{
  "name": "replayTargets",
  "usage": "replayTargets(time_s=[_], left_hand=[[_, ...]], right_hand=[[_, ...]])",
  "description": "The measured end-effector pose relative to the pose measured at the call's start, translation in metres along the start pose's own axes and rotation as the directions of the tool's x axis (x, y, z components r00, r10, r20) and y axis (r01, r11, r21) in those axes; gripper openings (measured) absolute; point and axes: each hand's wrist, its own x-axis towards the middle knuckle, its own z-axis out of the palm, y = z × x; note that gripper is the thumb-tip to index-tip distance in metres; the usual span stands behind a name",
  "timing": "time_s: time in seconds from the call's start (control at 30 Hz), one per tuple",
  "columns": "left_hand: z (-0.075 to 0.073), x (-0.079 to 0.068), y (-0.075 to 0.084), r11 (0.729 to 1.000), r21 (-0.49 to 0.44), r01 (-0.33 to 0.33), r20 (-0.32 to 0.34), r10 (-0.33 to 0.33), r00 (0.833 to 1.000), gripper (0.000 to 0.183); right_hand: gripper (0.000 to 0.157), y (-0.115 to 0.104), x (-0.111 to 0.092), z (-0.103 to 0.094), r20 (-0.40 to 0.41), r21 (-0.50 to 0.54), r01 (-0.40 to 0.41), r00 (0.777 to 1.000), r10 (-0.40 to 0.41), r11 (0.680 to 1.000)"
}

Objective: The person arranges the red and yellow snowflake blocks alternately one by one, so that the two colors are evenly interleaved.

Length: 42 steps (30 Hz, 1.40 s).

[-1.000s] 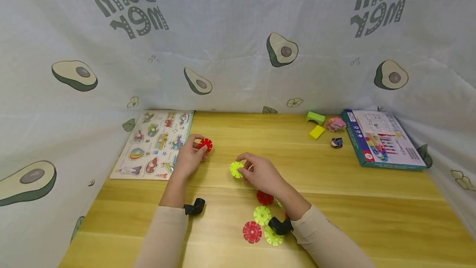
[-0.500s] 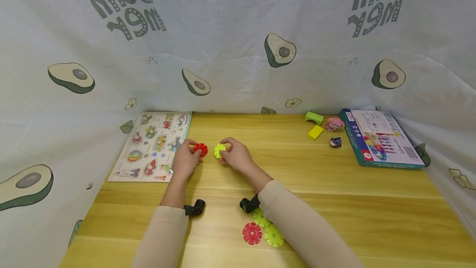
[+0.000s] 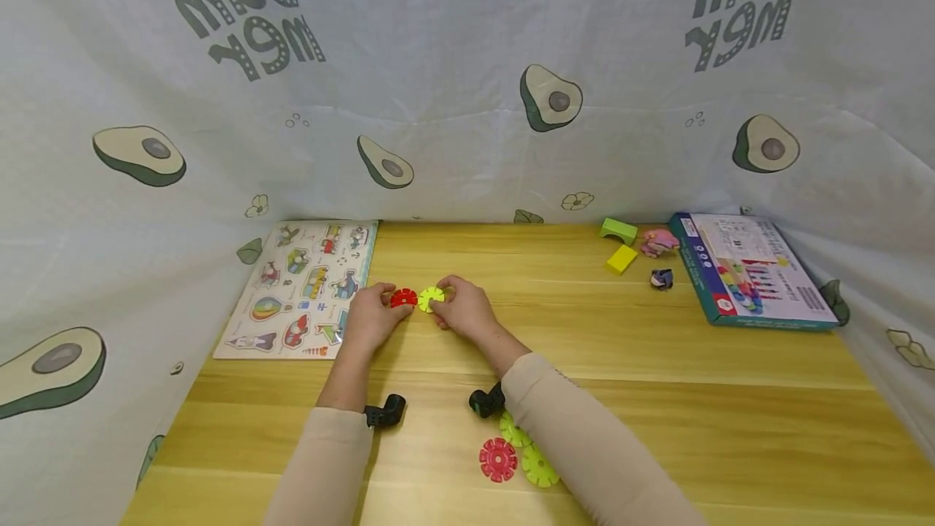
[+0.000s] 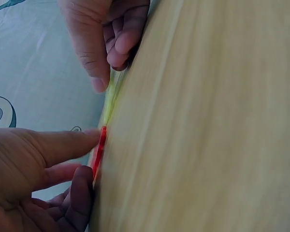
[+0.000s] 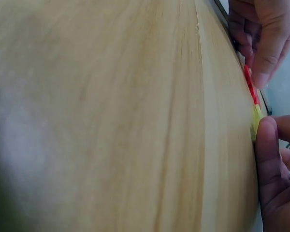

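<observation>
My left hand pinches a red notched disc between thumb and fingers, just right of the picture board. Facing it, my right hand pinches a yellow-green notched disc. The two discs meet edge to edge in the head view. Both wrist views show the red disc and the yellow disc nearly edge-on, their rims close together. Whether their notches interlock cannot be told.
Below the right forearm lie a pink-red disc and yellow-green discs, partly covered by the sleeve. A picture puzzle board lies left. At the back right are a green arch block, yellow block, small figures and a box.
My right hand has carried the yellow-green disc left and away from me, up to the red one. The left hand has shifted only slightly, and its red disc now looks flatter.
</observation>
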Motion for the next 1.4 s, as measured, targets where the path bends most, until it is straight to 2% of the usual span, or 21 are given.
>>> replayTargets(time_s=[0.17,0.47,0.7,0.8,0.9,1.03,1.13,1.23,1.4], left_hand=[[0.0,-0.002,0.0,0.999,0.046,0.002,0.047,-0.004,0.999,0.048],[0.001,-0.003,0.0,0.998,0.059,-0.003,0.069,-0.001,0.998,0.046],[0.003,-0.005,0.0,0.999,0.046,-0.021,0.067,0.018,0.998,0.051],[0.005,-0.007,0.002,0.999,0.038,-0.034,0.068,0.032,0.997,0.053],[0.009,-0.008,0.004,0.996,0.04,-0.075,0.088,0.071,0.994,0.052],[0.016,-0.012,0.01,0.991,0.034,-0.127,0.127,0.122,0.984,0.05],[0.021,-0.015,0.016,0.992,-0.036,-0.12,0.168,0.124,0.978,0.05],[0.028,-0.016,0.022,0.986,-0.138,-0.095,0.198,0.121,0.973,0.05],[0.038,-0.018,0.027,0.963,-0.268,-0.029,0.2,0.085,0.976,0.051]], right_hand=[[0.044,-0.001,-0.002,-0.003,0.028,-0.079,-0.001,1.0,0.003,0.997],[0.046,0.001,-0.002,-0.004,0.062,-0.049,-0.036,0.997,0.039,0.998],[0.05,0.005,-0.003,-0.008,0.084,-0.019,-0.029,0.996,0.031,0.999],[0.055,0.006,-0.008,-0.015,0.126,0.025,-0.033,0.992,0.03,0.999],[0.059,0.005,-0.019,-0.028,0.153,0.041,-0.028,0.988,0.022,0.999],[0.054,0.005,-0.038,-0.046,0.16,-0.039,0.024,0.987,-0.018,0.999],[0.05,0.008,-0.054,-0.059,0.185,-0.128,0.083,0.981,-0.058,0.988],[0.047,0.014,-0.068,-0.067,0.221,-0.172,0.136,0.97,-0.097,0.976],[0.042,0.023,-0.093,-0.073,0.296,-0.158,0.18,0.947,-0.127,0.971]])
